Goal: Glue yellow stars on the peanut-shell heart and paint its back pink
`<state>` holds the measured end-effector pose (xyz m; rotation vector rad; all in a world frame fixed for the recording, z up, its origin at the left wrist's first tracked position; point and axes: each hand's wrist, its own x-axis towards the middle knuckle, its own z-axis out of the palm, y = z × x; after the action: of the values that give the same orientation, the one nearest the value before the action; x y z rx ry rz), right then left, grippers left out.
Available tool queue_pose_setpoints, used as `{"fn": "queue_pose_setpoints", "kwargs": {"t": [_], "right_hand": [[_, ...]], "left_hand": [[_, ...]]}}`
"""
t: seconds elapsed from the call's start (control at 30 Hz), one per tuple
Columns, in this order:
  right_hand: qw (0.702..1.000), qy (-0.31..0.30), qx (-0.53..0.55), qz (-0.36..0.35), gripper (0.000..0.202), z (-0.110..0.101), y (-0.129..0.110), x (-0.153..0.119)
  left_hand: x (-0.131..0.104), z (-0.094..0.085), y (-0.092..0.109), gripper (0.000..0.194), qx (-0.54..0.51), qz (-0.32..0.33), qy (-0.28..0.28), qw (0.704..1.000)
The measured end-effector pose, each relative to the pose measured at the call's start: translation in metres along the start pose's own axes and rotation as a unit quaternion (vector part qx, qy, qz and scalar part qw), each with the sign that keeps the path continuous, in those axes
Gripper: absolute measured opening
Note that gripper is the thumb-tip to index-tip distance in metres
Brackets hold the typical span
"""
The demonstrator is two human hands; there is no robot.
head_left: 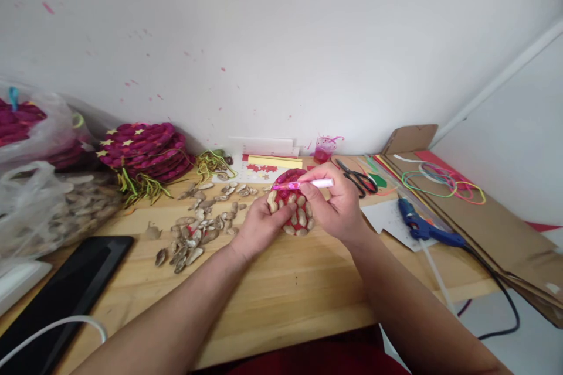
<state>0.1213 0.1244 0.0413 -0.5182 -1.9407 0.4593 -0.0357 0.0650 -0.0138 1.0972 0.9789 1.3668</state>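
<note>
A round piece covered with peanuts [301,217] is held up over the wooden table, its far part painted magenta and its near part still the tan of bare shells. My left hand [263,224] grips its left edge, with the thumb lying over the peanuts. In my right hand [335,196] is a brush [319,183] with a white handle and a pink-stained front, pinched between thumb and fingers. The brush points left, and its tip is at the upper left edge of the piece.
Loose shells [197,234] lie left of my hands. Behind stand a pink paint cup [322,154] and stacked magenta discs [149,149]. Scissors [358,179], a blue glue gun [424,228] and cardboard [492,240] are right; a black tablet [65,287] and bagged peanuts [83,205] are left.
</note>
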Motion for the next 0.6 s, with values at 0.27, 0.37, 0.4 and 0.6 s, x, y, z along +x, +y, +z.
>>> {"fn": "queue_pose_setpoints", "kwargs": {"t": [0.27,0.37,0.4,0.6], "right_hand": [[1.000,0.016,0.019,0.008,0.004,-0.0002,0.0047,0.0002],[1.000,0.017,0.002,0.008,0.004,-0.0007,0.0058,0.0001],[1.000,0.023,-0.001,0.012,0.004,-0.0009,0.0061,0.0000],[1.000,0.010,0.013,0.011,0.005,-0.0008,0.0049,0.0004]], "left_hand": [[0.0006,0.0026,-0.0025,0.037,-0.062,-0.017,0.011,0.998],[0.0002,0.0030,-0.0024,0.037,-0.059,-0.021,0.010,0.998],[0.0002,0.0028,-0.0026,0.037,-0.059,-0.021,0.012,0.998],[0.0010,0.0010,-0.0038,0.036,-0.047,-0.019,0.009,0.999]]}}
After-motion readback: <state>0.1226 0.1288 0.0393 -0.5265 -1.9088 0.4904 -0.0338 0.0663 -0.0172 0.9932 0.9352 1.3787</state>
